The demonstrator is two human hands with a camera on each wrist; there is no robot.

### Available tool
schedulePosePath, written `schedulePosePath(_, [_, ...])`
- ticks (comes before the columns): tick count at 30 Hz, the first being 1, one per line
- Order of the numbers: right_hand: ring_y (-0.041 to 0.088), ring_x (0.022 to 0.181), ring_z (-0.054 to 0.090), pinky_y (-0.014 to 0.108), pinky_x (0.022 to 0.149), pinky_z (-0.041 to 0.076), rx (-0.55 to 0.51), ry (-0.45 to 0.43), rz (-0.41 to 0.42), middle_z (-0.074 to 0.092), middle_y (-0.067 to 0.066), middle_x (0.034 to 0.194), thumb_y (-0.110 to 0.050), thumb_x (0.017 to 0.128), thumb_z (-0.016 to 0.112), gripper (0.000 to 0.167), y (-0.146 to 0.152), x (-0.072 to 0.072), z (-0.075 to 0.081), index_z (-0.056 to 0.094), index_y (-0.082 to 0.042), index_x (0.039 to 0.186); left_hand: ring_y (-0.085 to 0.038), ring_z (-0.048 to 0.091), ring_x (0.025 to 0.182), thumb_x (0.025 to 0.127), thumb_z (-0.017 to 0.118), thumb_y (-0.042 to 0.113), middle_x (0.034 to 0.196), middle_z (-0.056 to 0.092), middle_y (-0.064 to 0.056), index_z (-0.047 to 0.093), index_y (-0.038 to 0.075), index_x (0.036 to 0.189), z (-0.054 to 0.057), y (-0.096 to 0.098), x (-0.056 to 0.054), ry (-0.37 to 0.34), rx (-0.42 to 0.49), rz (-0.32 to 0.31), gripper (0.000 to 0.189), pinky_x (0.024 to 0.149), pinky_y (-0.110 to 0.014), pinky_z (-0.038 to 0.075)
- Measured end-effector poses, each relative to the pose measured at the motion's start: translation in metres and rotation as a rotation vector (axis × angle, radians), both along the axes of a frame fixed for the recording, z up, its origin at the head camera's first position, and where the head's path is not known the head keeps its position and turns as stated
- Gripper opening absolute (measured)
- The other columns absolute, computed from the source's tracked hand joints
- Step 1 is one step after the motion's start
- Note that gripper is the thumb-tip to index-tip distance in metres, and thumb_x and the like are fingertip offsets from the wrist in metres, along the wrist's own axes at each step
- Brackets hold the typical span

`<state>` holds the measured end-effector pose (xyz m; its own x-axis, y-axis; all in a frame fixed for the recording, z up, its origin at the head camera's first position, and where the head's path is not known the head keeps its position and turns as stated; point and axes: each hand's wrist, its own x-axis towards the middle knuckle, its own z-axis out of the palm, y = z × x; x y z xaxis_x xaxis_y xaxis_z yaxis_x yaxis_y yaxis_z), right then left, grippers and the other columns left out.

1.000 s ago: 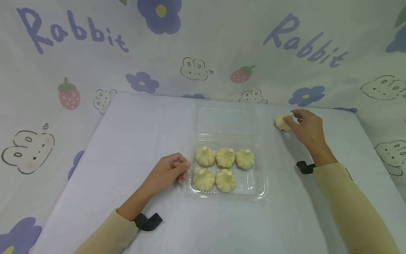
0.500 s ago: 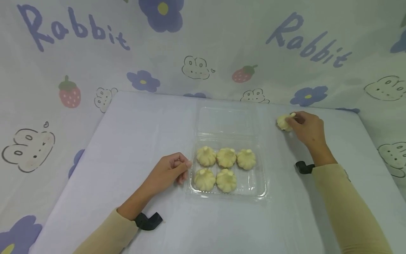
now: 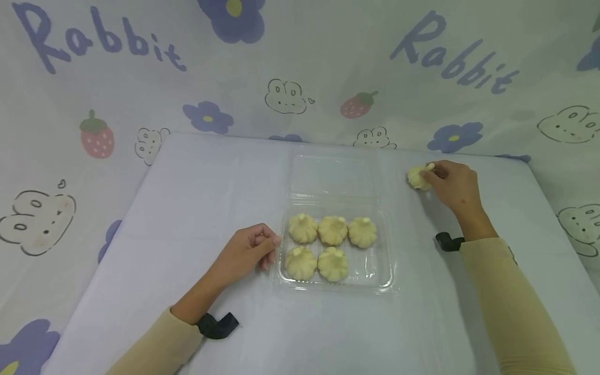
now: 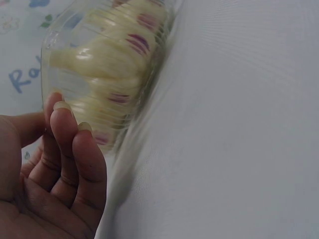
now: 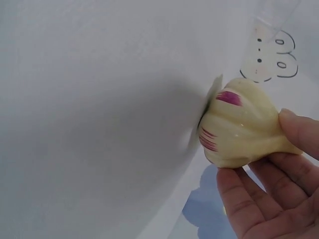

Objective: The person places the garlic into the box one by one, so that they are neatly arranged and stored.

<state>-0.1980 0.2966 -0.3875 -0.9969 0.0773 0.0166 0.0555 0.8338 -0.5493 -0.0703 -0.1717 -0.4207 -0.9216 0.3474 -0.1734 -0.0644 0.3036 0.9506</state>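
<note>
Several cream garlic bulbs [image 3: 333, 230] with purple streaks sit in a clear plastic box [image 3: 367, 281], three in the far row and two in the near row. At the box's left edge, my left hand [image 3: 246, 247] pinches the rim between thumb and fingers; the left wrist view shows its fingertips [image 4: 64, 119] against the clear wall. To the right and farther back, my right hand [image 3: 454, 187] holds another garlic bulb [image 5: 241, 124] by its neck, thumb on one side and fingers on the other. The bulb's base is at or very close to the white table surface.
The box's clear lid [image 3: 333, 177] lies folded back behind it. A white cloth [image 3: 201, 192] covers the table. Behind stands a backdrop [image 3: 319, 57] printed with rabbits, flowers and strawberries. Black straps [image 3: 217, 326] are on both wrists.
My right thumb and fingers have drawn slightly closer around the neck of the garlic bulb. My left hand stays at the box rim. The head view has shifted a little.
</note>
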Motion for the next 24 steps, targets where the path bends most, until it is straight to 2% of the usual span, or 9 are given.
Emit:
schedulePosePath(7, [0.051,0.122,0.058,0.063,0.092,0.049,0.003,-0.017,-0.007,0.065,0.032,0.129,-0.045,0.106,0.059,0.056,-0.0005,-0.0023,-0.0002,0.064,0.002,0.136,-0.02,0.06,0.059,0.106,0.064,0.022,0.069,0.065,-0.007,0.065,0.009,0.098,-0.0012,-0.0007,0.0003,0.005,0.007,0.002,0.015,0.055,-0.028,0.049])
schedulePosePath(16, [0.05,0.124,0.058,0.062,0.092,0.05,-0.013,0.003,-0.017,0.065,0.03,0.13,-0.045,0.106,0.06,0.055,-0.0015,-0.0011,-0.0018,0.064,0.001,0.135,-0.019,0.06,0.059,0.106,0.066,0.028,0.068,0.065,-0.006,0.064,0.009,0.095,-0.002,-0.0001,0.0001,0.009,0.0,0.008,0.022,0.055,-0.027,0.049])
schedulePosePath(24, [0.051,0.127,0.055,0.064,0.096,0.048,-0.005,-0.025,-0.018,0.064,0.03,0.133,-0.045,0.106,0.06,0.057,0.0009,-0.0022,-0.0006,0.063,0.002,0.137,-0.02,0.06,0.059,0.106,0.065,0.031,0.068,0.065,-0.006,0.063,0.009,0.094,-0.003,0.0001,-0.0007,0.017,-0.006,-0.004,0.025,0.056,-0.028,0.049])
